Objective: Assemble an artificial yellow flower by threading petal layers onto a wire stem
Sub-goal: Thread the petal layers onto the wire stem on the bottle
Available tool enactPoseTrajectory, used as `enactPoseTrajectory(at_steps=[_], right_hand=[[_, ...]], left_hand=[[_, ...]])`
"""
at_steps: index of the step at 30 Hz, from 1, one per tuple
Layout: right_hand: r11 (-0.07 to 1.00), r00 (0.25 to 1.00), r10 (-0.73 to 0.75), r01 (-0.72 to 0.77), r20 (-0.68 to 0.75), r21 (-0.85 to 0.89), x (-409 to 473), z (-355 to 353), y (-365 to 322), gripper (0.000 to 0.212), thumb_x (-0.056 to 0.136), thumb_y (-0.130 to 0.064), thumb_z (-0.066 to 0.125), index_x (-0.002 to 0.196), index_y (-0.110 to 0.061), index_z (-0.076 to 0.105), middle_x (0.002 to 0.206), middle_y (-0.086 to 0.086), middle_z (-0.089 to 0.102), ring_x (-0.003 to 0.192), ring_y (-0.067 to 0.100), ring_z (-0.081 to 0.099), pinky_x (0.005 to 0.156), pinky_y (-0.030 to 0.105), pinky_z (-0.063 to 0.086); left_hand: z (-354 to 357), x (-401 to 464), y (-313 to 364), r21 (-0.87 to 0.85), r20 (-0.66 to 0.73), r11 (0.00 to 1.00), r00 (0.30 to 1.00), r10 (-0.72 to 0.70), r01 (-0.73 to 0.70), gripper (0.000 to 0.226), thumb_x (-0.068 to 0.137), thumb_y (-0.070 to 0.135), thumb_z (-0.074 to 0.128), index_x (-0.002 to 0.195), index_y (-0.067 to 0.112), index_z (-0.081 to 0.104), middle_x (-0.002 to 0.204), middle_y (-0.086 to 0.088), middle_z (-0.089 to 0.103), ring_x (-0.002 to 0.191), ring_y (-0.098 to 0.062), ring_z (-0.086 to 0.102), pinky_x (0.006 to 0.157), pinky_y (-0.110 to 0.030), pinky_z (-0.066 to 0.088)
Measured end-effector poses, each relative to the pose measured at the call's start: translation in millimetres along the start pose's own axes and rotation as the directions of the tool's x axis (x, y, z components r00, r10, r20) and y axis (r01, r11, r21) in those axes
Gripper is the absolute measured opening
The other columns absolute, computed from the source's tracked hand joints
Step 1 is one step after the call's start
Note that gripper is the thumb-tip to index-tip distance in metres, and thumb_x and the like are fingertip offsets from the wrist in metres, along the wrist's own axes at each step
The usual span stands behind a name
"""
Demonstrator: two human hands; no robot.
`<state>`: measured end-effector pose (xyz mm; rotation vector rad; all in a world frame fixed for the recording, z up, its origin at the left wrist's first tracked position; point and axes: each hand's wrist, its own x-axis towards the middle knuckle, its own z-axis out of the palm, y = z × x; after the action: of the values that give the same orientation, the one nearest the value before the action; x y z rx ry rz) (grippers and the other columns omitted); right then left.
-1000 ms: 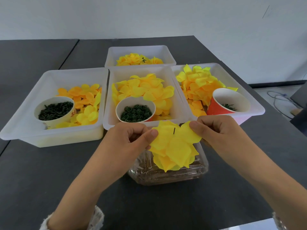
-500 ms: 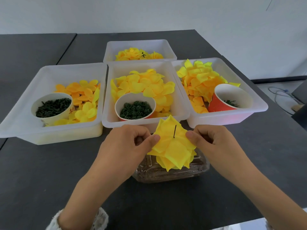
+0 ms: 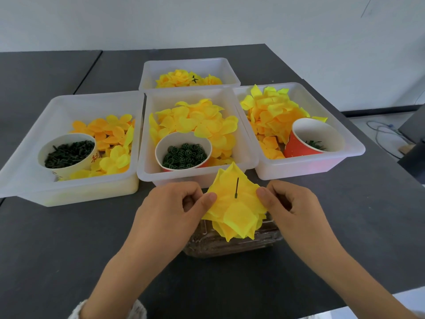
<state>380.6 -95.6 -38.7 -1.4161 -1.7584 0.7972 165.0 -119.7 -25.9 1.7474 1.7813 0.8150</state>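
Observation:
A stack of yellow petal layers (image 3: 234, 215) hangs between both hands, above a clear plastic box (image 3: 232, 244). A thin dark green stem (image 3: 236, 188) pokes up through the middle of the top layer. My left hand (image 3: 171, 211) pinches the petals' left edge with thumb and curled fingers. My right hand (image 3: 291, 207) pinches the right edge the same way. The lower part of the stem is hidden under the petals.
Four white trays stand behind: left tray (image 3: 34, 157) with orange-yellow petals and a cup of dark green pieces (image 3: 69, 153), middle tray (image 3: 147, 143) with yellow petals and a cup of green rings (image 3: 182, 155), right tray (image 3: 345, 139) with a red cup (image 3: 305, 143), far tray (image 3: 188, 65) with finished flowers.
The petal stack has been pushed further down the stem, so more stem shows above it. Both hands have drawn closer together on the petals' edges.

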Motion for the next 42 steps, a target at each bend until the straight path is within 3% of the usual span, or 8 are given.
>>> enactPoseTrajectory(at_steps=[6, 13, 24, 28, 31, 34, 37, 42], right_hand=[[0.998, 1.000, -0.007, 0.006, 0.011, 0.058, -3.0, -3.9, -1.6, 0.041, 0.081, -0.061, 0.038, 0.061, -0.027, 0.049, 0.054, -0.012, 0.049, 0.053, 0.001, 0.048, 0.054, 0.011, 0.039], [0.997, 0.999, -0.014, 0.010, 0.049, 0.081, -2.1, -10.0, -3.8, 0.030, 0.085, -0.047, 0.050, 0.067, -0.025, 0.058, 0.060, -0.004, 0.055, 0.055, 0.005, 0.051, 0.051, 0.014, 0.041], [0.999, 0.990, 0.012, -0.018, 0.143, 0.040, 3.4, -20.4, -7.8, 0.040, 0.084, -0.055, 0.046, 0.065, -0.021, 0.056, 0.060, -0.003, 0.053, 0.054, 0.004, 0.048, 0.052, 0.016, 0.040], [0.999, 0.997, -0.043, 0.044, -0.069, 0.023, 54.0, -59.6, -6.6, 0.040, 0.097, -0.034, 0.044, 0.064, -0.015, 0.055, 0.050, -0.009, 0.045, 0.048, 0.004, 0.040, 0.047, 0.013, 0.030], [0.953, 0.968, -0.116, 0.046, -0.221, -0.300, 116.6, -101.9, 7.9, 0.024, 0.088, -0.020, 0.048, 0.068, -0.020, 0.061, 0.059, -0.013, 0.056, 0.051, 0.004, 0.046, 0.049, 0.016, 0.031], [0.773, 0.993, 0.118, -0.082, 0.016, -0.629, 171.7, -124.0, 36.3, 0.016, 0.088, -0.016, 0.053, 0.082, -0.022, 0.067, 0.084, 0.000, 0.066, 0.068, 0.013, 0.058, 0.058, 0.024, 0.042], [0.533, 0.878, 0.369, 0.070, 0.306, -0.843, 192.7, -111.5, 67.1, 0.020, 0.091, -0.017, 0.055, 0.108, -0.026, 0.059, 0.101, 0.000, 0.059, 0.091, 0.020, 0.055, 0.079, 0.029, 0.045], [0.606, 0.880, 0.202, 0.233, 0.430, -0.761, 196.2, -96.2, 86.2, 0.020, 0.088, -0.007, 0.054, 0.093, -0.027, 0.055, 0.091, -0.003, 0.057, 0.080, 0.014, 0.055, 0.071, 0.027, 0.042]], left_hand=[[-1.7, -0.9, 8.4, -0.083, -0.152, 0.990, 0.983, 0.103, -0.116, 0.038, 0.076, 0.072, 0.050, 0.099, 0.042, 0.052, 0.096, 0.018, 0.053, 0.095, 0.001, 0.051, 0.069, -0.016, 0.042], [1.6, 11.3, 20.0, -0.205, 0.155, 0.951, 0.952, 0.264, -0.231, 0.039, 0.074, 0.067, 0.066, 0.110, 0.052, 0.058, 0.134, 0.029, 0.041, 0.135, -0.004, 0.033, 0.099, -0.024, 0.040], [7.5, 13.5, 5.1, -0.215, 0.269, 0.951, 0.923, 0.275, -0.221, 0.057, 0.068, 0.076, 0.061, 0.122, 0.061, 0.052, 0.141, 0.041, 0.026, 0.138, 0.011, 0.015, 0.103, -0.031, 0.031], [7.2, 14.5, 2.7, -0.221, 0.272, 0.948, 0.919, 0.287, -0.231, 0.061, 0.067, 0.080, 0.059, 0.124, 0.062, 0.050, 0.141, 0.044, 0.024, 0.134, 0.018, 0.013, 0.099, -0.027, 0.030], [6.5, 14.7, 2.5, -0.225, 0.270, 0.946, 0.918, 0.292, -0.235, 0.062, 0.066, 0.081, 0.059, 0.124, 0.062, 0.050, 0.141, 0.044, 0.024, 0.135, 0.018, 0.012, 0.099, -0.027, 0.029], [6.8, 15.5, 1.9, -0.233, 0.264, 0.943, 0.918, 0.295, -0.237, 0.062, 0.066, 0.080, 0.060, 0.124, 0.062, 0.050, 0.141, 0.044, 0.023, 0.135, 0.018, 0.011, 0.100, -0.027, 0.029], [7.3, 16.1, -0.3, -0.242, 0.265, 0.942, 0.917, 0.297, -0.235, 0.061, 0.067, 0.080, 0.061, 0.124, 0.062, 0.050, 0.141, 0.044, 0.024, 0.136, 0.017, 0.011, 0.100, -0.026, 0.029], [5.2, 16.3, -3.6, -0.259, 0.288, 0.939, 0.910, 0.299, -0.226, 0.059, 0.071, 0.073, 0.065, 0.126, 0.061, 0.049, 0.140, 0.046, 0.024, 0.135, 0.018, 0.014, 0.105, -0.031, 0.030]])
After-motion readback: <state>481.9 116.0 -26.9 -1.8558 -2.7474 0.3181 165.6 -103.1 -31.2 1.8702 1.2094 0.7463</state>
